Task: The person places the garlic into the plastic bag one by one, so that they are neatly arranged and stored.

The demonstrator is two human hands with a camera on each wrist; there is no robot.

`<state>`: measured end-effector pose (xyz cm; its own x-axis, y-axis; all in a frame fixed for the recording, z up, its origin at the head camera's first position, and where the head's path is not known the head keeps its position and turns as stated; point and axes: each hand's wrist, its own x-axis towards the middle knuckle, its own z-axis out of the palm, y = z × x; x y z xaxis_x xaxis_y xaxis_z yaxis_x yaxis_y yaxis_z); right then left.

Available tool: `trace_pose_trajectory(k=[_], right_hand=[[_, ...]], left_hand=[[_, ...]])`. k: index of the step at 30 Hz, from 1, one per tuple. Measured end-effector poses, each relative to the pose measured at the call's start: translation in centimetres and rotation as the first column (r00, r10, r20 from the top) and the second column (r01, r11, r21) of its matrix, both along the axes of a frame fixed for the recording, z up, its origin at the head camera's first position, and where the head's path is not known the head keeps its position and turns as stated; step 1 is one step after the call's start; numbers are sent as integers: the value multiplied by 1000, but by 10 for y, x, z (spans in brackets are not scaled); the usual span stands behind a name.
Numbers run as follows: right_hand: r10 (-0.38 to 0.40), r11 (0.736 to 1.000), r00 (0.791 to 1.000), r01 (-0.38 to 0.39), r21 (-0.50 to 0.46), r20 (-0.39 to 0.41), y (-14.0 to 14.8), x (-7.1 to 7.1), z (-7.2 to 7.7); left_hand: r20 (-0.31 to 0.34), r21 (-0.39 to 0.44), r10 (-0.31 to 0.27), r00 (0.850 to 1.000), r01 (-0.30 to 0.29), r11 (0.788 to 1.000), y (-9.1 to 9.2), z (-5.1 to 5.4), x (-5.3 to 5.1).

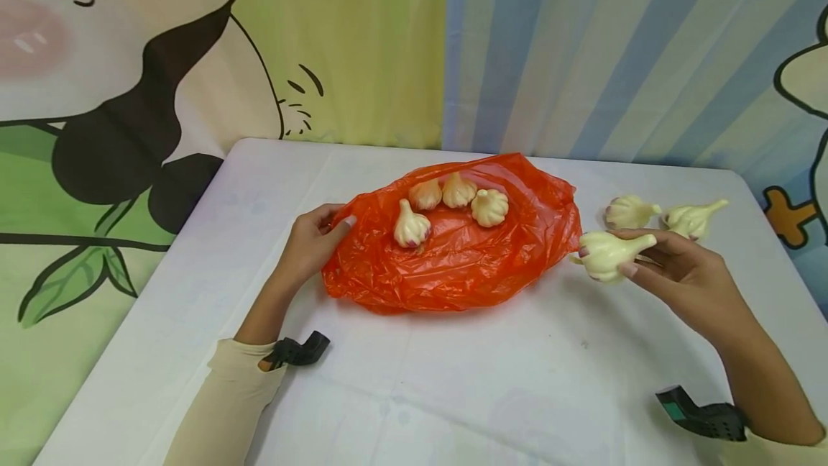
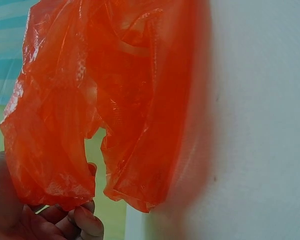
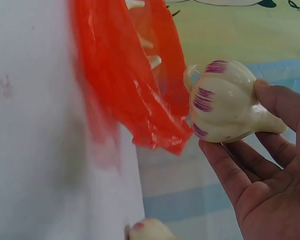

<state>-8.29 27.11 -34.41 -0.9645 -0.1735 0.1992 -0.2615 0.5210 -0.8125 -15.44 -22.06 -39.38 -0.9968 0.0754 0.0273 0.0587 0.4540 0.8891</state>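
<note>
A red plastic bag [image 1: 446,272] lies spread on the table with several garlic bulbs in it, among them a pale one [image 1: 412,225] toward its left. My left hand [image 1: 315,239] pinches the bag's left edge; the left wrist view shows the thin plastic [image 2: 50,150] between thumb and fingers. Just off the bag's right edge, my right hand [image 1: 686,279] holds a garlic bulb [image 1: 604,256] above the table. In the right wrist view, thumb and fingertips grip this bulb [image 3: 225,105], which has purple streaks.
Two more garlic bulbs, one [image 1: 627,212] nearer the bag and one [image 1: 695,218] farther right, lie on the white table [image 1: 491,387] behind my right hand. A cartoon-printed curtain [image 1: 369,49] hangs along the table's back edge.
</note>
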Motion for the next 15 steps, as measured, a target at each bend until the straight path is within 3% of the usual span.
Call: trace_pose_trajectory(k=[9, 15], right_hand=[[145, 988, 989, -145, -53, -16, -23, -12, 14], [254, 965, 967, -254, -70, -4, -38, -18, 19]], left_hand=[[0, -4, 4, 1000, -4, 1000, 0, -1, -1], [1, -7, 5, 1000, -5, 1000, 1, -2, -1]])
